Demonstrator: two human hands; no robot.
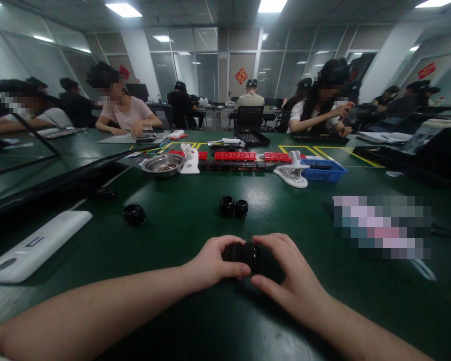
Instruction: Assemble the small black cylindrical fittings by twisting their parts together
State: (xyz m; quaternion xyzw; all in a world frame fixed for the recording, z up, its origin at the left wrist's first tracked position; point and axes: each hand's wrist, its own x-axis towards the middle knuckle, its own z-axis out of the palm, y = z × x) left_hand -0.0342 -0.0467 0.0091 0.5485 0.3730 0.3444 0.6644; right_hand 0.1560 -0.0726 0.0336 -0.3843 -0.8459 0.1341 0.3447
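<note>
My left hand (pixel 220 258) is closed around a black ribbed cylinder that looks like a camera lens (pixel 253 256), held sideways low over the table. Around its right end curves my right hand (pixel 285 268), thumb and fingers apart, the fingertips very close to the lens; contact is hard to make out. Beyond the hands, two similar black lenses stand side by side, a larger lens (pixel 227 205) and a smaller lens (pixel 241 208). Another black lens (pixel 134 214) sits alone farther left.
Across the green table (pixel 173 225) are a metal bowl (pixel 163 165) with small parts, a white clamp (pixel 190 159), another white clamp (pixel 293 170), red blocks (pixel 235 157) and a blue tray (pixel 325 171). A white device (pixel 37 245) lies left. Several people sit beyond.
</note>
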